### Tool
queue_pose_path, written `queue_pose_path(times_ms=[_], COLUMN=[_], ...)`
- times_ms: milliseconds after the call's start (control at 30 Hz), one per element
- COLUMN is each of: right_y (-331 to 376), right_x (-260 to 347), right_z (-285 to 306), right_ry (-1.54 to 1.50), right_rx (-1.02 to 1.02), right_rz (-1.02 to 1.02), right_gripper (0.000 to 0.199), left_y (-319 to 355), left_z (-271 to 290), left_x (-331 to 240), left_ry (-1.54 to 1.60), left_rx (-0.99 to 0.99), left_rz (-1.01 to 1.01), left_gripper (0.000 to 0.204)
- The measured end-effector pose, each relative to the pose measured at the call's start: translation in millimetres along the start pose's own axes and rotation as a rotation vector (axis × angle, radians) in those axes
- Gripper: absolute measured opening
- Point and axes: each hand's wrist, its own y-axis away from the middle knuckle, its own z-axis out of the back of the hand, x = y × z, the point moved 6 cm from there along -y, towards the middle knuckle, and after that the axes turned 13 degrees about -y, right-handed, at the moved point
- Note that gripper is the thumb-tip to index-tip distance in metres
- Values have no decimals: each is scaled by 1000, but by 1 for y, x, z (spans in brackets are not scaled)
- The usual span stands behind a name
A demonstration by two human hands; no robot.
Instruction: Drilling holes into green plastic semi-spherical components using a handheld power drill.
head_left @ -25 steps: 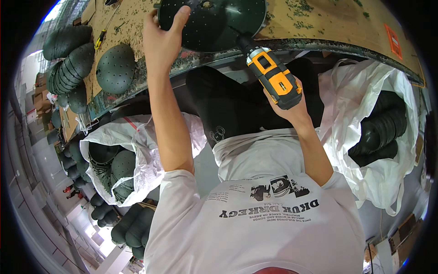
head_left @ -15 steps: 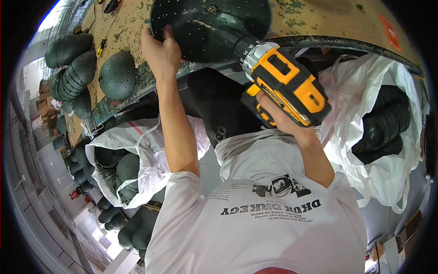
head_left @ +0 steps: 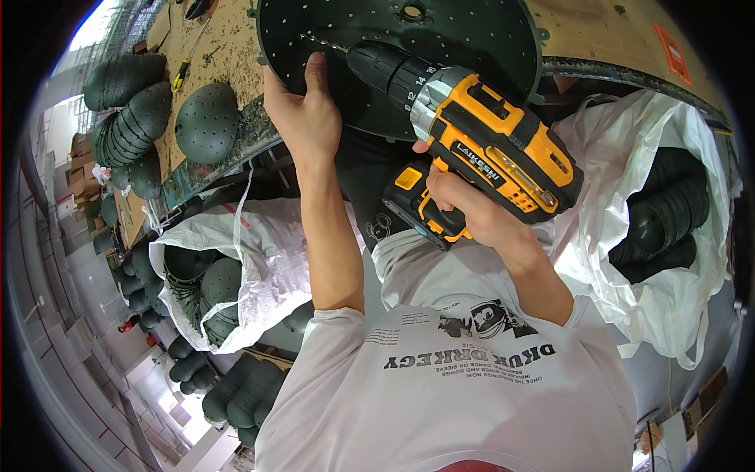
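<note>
Steadily does it: a worker in a white T-shirt (head_left: 440, 385) brings a yellow-and-black cordless drill (head_left: 503, 149) over the inside of a dark green bowl (head_left: 472, 35) at the near edge of a worktop (head_left: 613, 51). The bowl is tilted open toward the wearer, its lower rim reaching past that edge, its wall dotted with small holes. Good drilling here would seem to ask for a firm hold on the rim, the slim bit (head_left: 321, 40) square to the wall, light pressure, and the left thumb well clear, for it sits just beside the bit. Whether the tip touches the wall cannot be told.

The left hand (head_left: 307, 122) is part-open, gripping the bowl's left rim, thumb raised on the inner side, the other fingers mostly hidden behind. The right hand (head_left: 472, 204) is closed around the drill's handle; whether a finger presses the trigger is not clear. Toward the worktop's left end, by its near edge, lies a perforated dome (head_left: 207, 124), a yellow-handled screwdriver (head_left: 180, 75) just beyond it.
</note>
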Motion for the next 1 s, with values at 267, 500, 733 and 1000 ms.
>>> queue_pose_path(times_ms=[267, 500, 733, 1000], right_y=[2, 3, 2, 0], right_x=[7, 0, 3, 2], right_z=[-3, 0, 2, 0], right_ry=[61, -159, 194, -207], right_rx=[9, -42, 60, -102], right_rz=[62, -269, 6, -236], right_gripper=[6, 9, 11, 25], left_y=[3, 4, 6, 10], left_z=[4, 5, 2, 5], left_x=[1, 0, 2, -4], left_ry=[-27, -67, -2, -99], left_rx=[2, -13, -9, -43], left_rz=[-4, -26, 3, -3], left_gripper=[21, 19, 18, 18])
